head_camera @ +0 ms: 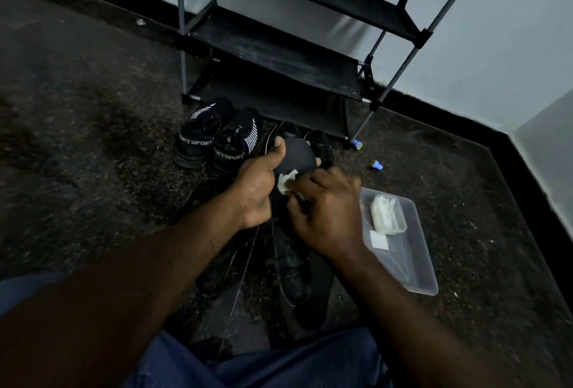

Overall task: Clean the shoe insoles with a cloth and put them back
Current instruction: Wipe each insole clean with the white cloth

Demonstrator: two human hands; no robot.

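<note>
My left hand (259, 184) grips a dark insole (298, 155) by its left edge, thumb up along the rim, holding it above the floor. My right hand (325, 210) presses a small white cloth (286, 181) against the insole's lower part. The cloth is mostly hidden under my fingers. A pair of black shoes (217, 139) with white "SPORT" lettering stands on the floor just left of and beyond my hands. Another dark shoe (294, 276) lies on the floor below my hands, and a black shoe (321, 145) shows behind the insole.
A clear plastic tray (412, 263) with white cloths (386, 214) sits on the floor to the right. A black shoe rack (279, 55) stands against the wall ahead. Two small blue-capped items (375, 165) lie near the rack's foot. The floor is dark speckled stone.
</note>
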